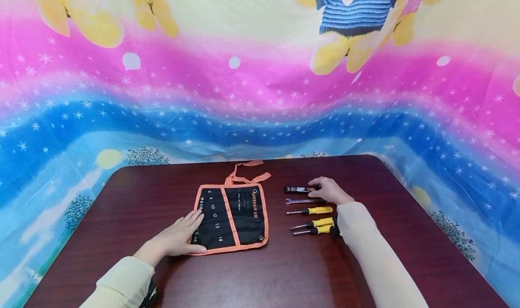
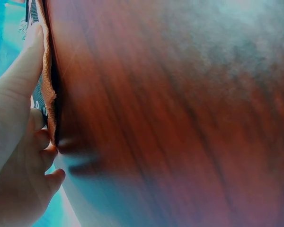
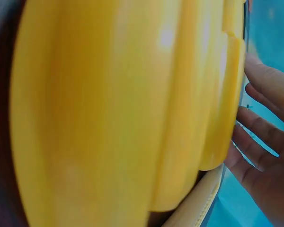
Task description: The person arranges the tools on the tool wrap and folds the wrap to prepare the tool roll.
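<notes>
I see the black box [image 1: 295, 190] right of the pouch [image 1: 249, 217], level with the pouch's far part, its long axis running crosswise, one end toward the pouch. The right hand [image 1: 328, 190] is nearer, thumb and fingers at the box's end away from the pouch; I cannot tell whether they grip it. The left hand [image 1: 180, 235] lies with fingers straight on the pouch's left edge.

left hand [image 2: 20, 158] on orange-edged pouch [image 2: 47, 80]
</notes>
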### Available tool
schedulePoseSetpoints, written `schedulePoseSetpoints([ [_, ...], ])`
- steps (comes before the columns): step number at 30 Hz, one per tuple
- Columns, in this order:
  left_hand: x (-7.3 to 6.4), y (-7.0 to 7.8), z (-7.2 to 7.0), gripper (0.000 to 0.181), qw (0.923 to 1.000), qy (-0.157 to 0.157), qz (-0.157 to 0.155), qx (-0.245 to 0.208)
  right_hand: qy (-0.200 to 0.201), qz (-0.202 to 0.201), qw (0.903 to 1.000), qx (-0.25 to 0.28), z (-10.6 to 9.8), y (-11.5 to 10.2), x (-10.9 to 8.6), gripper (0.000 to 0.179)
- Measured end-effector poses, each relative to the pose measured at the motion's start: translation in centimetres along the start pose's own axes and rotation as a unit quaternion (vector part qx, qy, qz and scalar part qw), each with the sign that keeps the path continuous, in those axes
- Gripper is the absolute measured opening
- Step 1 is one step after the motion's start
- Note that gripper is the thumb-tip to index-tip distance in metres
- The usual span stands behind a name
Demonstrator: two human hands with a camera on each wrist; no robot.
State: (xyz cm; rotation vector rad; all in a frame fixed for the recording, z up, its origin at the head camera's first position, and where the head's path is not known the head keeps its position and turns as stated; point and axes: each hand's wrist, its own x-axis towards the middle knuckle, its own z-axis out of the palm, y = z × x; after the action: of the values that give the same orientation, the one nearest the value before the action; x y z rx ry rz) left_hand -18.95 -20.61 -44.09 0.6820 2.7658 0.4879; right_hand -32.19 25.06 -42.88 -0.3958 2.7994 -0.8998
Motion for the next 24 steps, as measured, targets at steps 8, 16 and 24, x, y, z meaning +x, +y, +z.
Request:
schedulePoseSetpoints([
  [8, 0.03, -0.1, 0.08, 0.095, 1.0, -0.001, -0.004, -0.002, -0.001, -0.004, 0.9995, -0.033, 0.14, 0.44, 0.72, 0.033],
  [16, -0.04, 0.11, -0.1, 0.095, 1.0, -0.002, -0.002, -0.002, 0.002, -0.009, 0.9989, -0.046, 0.1, 0.55, 0.91, 0.027],
  [24, 0.04, 0.11, 0.02, 0.095, 0.9999, -0.002, -0.008, 0.007, 0.0, -0.015, 0.9984, -0.055, 0.21, 0.46, 0.86, 0.025],
])
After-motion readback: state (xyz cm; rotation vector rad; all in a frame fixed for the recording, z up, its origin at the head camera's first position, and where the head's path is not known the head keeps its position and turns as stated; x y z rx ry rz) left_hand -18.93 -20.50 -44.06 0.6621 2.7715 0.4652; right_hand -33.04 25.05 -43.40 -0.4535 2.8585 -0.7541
